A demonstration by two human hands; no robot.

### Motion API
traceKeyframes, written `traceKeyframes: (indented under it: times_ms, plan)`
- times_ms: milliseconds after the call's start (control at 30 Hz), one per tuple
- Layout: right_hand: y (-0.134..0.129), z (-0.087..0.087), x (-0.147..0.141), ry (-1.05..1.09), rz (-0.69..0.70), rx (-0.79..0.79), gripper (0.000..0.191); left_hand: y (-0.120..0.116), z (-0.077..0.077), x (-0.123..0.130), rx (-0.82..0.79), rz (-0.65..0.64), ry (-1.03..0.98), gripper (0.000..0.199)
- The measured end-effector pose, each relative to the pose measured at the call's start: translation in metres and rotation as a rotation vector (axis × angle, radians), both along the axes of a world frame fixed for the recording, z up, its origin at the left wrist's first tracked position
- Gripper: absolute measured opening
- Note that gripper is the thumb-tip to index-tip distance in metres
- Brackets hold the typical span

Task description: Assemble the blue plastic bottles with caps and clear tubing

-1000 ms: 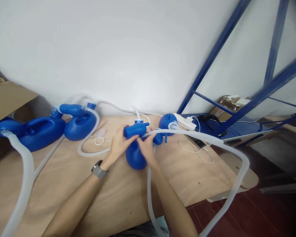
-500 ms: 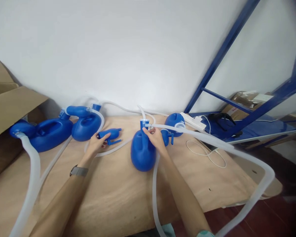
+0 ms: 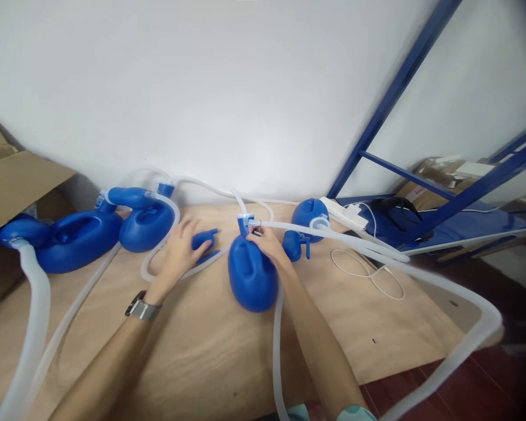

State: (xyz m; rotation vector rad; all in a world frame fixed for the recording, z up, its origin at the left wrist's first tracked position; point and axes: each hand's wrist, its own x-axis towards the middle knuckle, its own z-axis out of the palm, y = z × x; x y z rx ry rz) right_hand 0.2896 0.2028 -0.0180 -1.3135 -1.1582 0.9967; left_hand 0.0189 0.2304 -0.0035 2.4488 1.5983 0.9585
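Note:
A blue plastic urinal bottle (image 3: pixel 253 283) leans on the wooden table in front of me, its handle opening facing up. My right hand (image 3: pixel 266 241) is closed at its neck, fingers pinching by the pale cap (image 3: pixel 246 217), where a translucent hose (image 3: pixel 298 226) joins. To the left, a small blue urinal funnel (image 3: pixel 203 240) with prongs lies on the table, partly hidden behind my left hand (image 3: pixel 180 250). That hand has its fingers spread; a light touch on the funnel cannot be ruled out.
More blue urinal bottles (image 3: pixel 81 240) with hoses stand at the left, beside a cardboard box (image 3: pixel 24 178). Behind my right hand are another bottle (image 3: pixel 309 211) and a blue funnel (image 3: pixel 292 245). A power strip (image 3: pixel 346 215) and white cable lie near the blue metal frame (image 3: pixel 390 99).
My left hand has let go of the small blue funnel and opened over it. The bottle under my right hand has tipped slightly left. The view has shifted a little.

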Motion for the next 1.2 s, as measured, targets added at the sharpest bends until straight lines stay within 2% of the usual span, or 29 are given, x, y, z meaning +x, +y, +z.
traceKeyframes:
  times_ms: [67,100,167,233,333,500,600,667,767,833,967,1000,1067,1133,1167,1200]
  plan:
    - [-0.003,0.0,0.0,0.043,0.04,0.005,0.023,0.003,0.008,0.026,0.117,-0.277,0.054,0.054]
    - [-0.005,0.001,-0.001,0.062,0.048,0.014,0.026,0.007,0.012,0.039,0.15,-0.362,0.083,0.053]
    - [-0.007,0.002,-0.001,0.096,0.06,0.045,0.039,0.017,0.018,0.064,0.176,-0.47,0.096,0.049]
    - [-0.007,0.002,-0.002,0.119,0.076,0.071,0.054,0.029,0.02,0.082,0.155,-0.523,0.075,0.042]
    - [-0.005,0.002,-0.002,0.14,0.11,0.085,0.066,0.04,0.016,0.096,0.113,-0.481,0.031,0.038]
    - [-0.007,0.003,0.0,0.144,0.127,0.098,0.07,0.046,0.013,0.108,0.046,-0.244,-0.001,0.034]
    - [-0.013,0.008,-0.002,0.138,0.155,0.09,0.068,0.064,0.028,0.112,0.003,-0.098,-0.008,0.042]
    - [-0.017,0.012,-0.004,0.128,0.197,0.082,0.067,0.082,0.044,0.113,-0.024,-0.056,0.004,0.046]
    - [-0.021,0.017,-0.006,0.105,0.227,0.081,0.064,0.106,0.062,0.105,-0.054,-0.063,0.049,0.041]
    - [-0.021,0.019,-0.006,0.095,0.208,0.083,0.064,0.111,0.066,0.093,-0.092,-0.057,0.101,0.05]
    - [-0.016,0.018,-0.005,0.098,0.186,0.08,0.067,0.096,0.053,0.063,-0.224,-0.074,0.24,0.049]
    - [-0.015,0.016,-0.005,0.1,0.185,0.079,0.068,0.091,0.05,0.056,-0.255,-0.098,0.271,0.053]
    - [-0.014,0.014,-0.005,0.103,0.18,0.081,0.068,0.08,0.046,0.046,-0.302,-0.149,0.315,0.074]
    - [-0.013,0.013,-0.005,0.104,0.174,0.084,0.066,0.071,0.049,0.043,-0.326,-0.202,0.332,0.098]
    - [-0.014,0.013,-0.005,0.104,0.172,0.084,0.066,0.067,0.052,0.044,-0.314,-0.258,0.323,0.103]
    - [-0.014,0.013,-0.004,0.105,0.173,0.084,0.065,0.064,0.057,0.046,-0.284,-0.338,0.302,0.097]
